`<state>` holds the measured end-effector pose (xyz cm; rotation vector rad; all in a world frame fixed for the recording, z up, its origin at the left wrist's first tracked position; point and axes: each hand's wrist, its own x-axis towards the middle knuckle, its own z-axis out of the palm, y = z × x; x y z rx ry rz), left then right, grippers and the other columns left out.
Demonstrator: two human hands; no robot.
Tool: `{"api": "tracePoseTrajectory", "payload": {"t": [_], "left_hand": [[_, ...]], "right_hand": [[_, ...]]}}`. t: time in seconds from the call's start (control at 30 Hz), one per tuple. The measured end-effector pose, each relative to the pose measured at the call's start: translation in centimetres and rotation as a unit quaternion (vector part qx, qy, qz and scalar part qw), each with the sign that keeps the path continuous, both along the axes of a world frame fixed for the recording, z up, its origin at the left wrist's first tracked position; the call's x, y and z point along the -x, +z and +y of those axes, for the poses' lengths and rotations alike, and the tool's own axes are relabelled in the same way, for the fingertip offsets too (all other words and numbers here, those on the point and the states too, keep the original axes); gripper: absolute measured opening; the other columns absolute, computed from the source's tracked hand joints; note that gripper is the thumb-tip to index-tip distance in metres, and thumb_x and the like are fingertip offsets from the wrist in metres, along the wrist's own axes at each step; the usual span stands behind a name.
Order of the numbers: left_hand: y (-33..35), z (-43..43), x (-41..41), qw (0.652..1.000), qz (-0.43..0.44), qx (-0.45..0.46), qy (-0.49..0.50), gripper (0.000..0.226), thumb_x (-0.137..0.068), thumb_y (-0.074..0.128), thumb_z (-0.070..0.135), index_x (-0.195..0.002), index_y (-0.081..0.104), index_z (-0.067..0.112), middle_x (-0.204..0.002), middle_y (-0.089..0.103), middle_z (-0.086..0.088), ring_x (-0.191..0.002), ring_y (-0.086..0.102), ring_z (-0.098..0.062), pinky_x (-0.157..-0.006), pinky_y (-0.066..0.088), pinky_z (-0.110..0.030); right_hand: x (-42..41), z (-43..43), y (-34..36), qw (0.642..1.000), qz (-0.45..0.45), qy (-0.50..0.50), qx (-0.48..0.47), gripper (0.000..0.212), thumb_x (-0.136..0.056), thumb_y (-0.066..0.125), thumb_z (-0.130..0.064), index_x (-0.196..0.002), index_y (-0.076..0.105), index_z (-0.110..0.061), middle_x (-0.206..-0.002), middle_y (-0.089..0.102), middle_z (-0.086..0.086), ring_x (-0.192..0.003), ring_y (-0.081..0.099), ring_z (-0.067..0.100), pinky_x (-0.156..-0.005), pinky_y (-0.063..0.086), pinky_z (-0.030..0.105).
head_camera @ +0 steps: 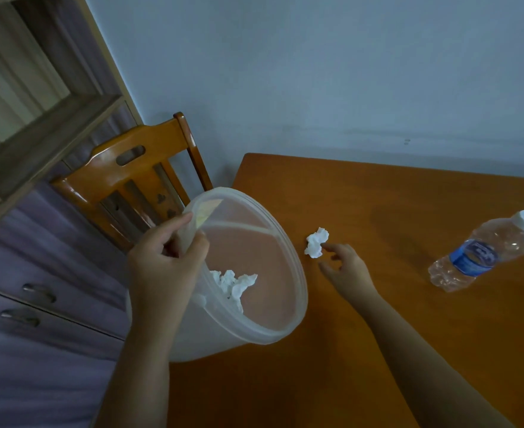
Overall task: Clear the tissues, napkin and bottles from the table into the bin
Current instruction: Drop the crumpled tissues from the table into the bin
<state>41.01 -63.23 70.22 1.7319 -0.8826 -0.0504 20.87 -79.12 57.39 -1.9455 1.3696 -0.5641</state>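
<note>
A person's left hand [165,261] grips the rim of a translucent bin [254,273], thumb inside and fingers outside, tilting it at the table's [378,335] left edge with crumpled tissues [234,284] lying inside. The right hand [345,267], fingers loosely spread and holding nothing, reaches over the table with its forefinger tip touching a crumpled tissue [315,242] just right of the bin. A crushed bottle [483,251] lies on its side well to the right of the bin.

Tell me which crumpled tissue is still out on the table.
The small white wad lying on the bare wooden table, just beyond the right hand. The other tissue already sits inside the translucent bin held by the left hand.
</note>
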Motion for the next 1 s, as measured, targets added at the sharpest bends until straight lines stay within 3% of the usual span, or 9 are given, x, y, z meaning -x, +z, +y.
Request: {"api": "tracePoseTrajectory", "payload": {"t": [0.13,0.23,0.33,0.43,0.57,0.8,0.93,1.0], "left_hand": [[-0.3,-1.7,-1.1,1.0,-0.019,-0.002,0.013,0.036,-0.073,0.068,0.014,-0.106,0.061,0.027,-0.074,0.061,0.013,-0.063,0.056,0.002,-0.052,0.042,-0.006],[-0.4,-2.7,-1.4,1.0,-0.015,-0.006,0.017,0.035,-0.072,0.067,0.019,-0.106,0.061,0.028,-0.076,0.062,0.014,-0.065,0.057,0.0,-0.053,0.044,-0.008],[-0.5,-3.4,-1.6,1.0,-0.003,-0.011,0.024,0.034,-0.072,0.066,0.023,-0.104,0.061,0.031,-0.078,0.063,0.016,-0.068,0.059,-0.001,-0.054,0.046,-0.009],[-0.7,-3.8,-1.5,0.999,0.0,-0.026,0.027,0.034,-0.072,0.065,0.023,-0.105,0.061,0.031,-0.084,0.065,0.011,-0.073,0.062,-0.005,-0.054,0.048,-0.011],[-0.8,-3.7,-1.2,0.999,0.002,-0.028,0.02,0.036,-0.07,0.063,0.025,-0.106,0.062,0.026,-0.08,0.063,0.014,-0.066,0.059,-0.004,-0.05,0.046,-0.011],[-0.3,-2.2,-0.2,1.0,0.005,-0.021,0.011,0.033,-0.073,0.066,0.015,-0.104,0.062,0.025,-0.07,0.059,0.013,-0.059,0.055,0.001,-0.048,0.042,-0.009],[-0.2,-0.4,0.5,0.999,0.027,-0.023,0.012,0.032,-0.072,0.067,0.016,-0.1,0.063,0.031,-0.071,0.064,0.004,-0.063,0.059,-0.02,-0.052,0.052,-0.032],[-0.3,0.6,1.0,0.999,0.041,-0.029,0.007,0.032,-0.071,0.067,0.017,-0.095,0.063,0.038,-0.07,0.063,-0.001,-0.063,0.058,-0.025,-0.052,0.052,-0.037]], "right_hand": [[-0.8,-3.1,-3.0,0.999,0.036,-0.005,-0.038,0.043,-0.083,0.059,-0.021,-0.125,0.047,-0.019,-0.119,0.051,0.008,-0.109,0.05,0.023,-0.077,0.043,0.031],[-1.7,-5.0,-4.7,0.998,0.059,0.006,-0.038,0.046,-0.083,0.06,-0.02,-0.127,0.045,-0.018,-0.123,0.049,0.01,-0.112,0.048,0.027,-0.079,0.043,0.033],[-2.5,-6.5,-6.0,0.996,0.08,0.014,-0.044,0.048,-0.082,0.06,-0.02,-0.128,0.044,-0.019,-0.135,0.044,0.01,-0.117,0.045,0.029,-0.091,0.045,0.041],[-2.8,-6.9,-7.1,0.993,0.105,0.024,-0.05,0.047,-0.082,0.06,-0.025,-0.126,0.047,-0.017,-0.134,0.045,0.011,-0.118,0.042,0.03,-0.096,0.042,0.046],[-2.4,-6.1,-7.8,0.989,0.139,0.036,-0.031,0.041,-0.084,0.058,-0.025,-0.123,0.049,-0.017,-0.133,0.045,0.009,-0.119,0.037,0.028,-0.088,0.041,0.041],[-0.2,-1.9,-7.8,0.991,0.127,0.016,-0.027,0.028,-0.084,0.058,-0.023,-0.11,0.057,-0.013,-0.117,0.049,0.006,-0.108,0.046,0.025,-0.082,0.044,0.034],[1.7,1.5,-7.8,0.994,0.096,-0.018,-0.057,0.019,-0.084,0.059,-0.018,-0.101,0.059,-0.01,-0.109,0.049,0.007,-0.09,0.052,0.021,-0.073,0.046,0.03],[2.8,3.5,-7.7,0.994,0.078,-0.033,-0.064,0.016,-0.083,0.059,-0.015,-0.098,0.06,-0.009,-0.105,0.049,0.007,-0.084,0.05,0.018,-0.069,0.043,0.027]]}}
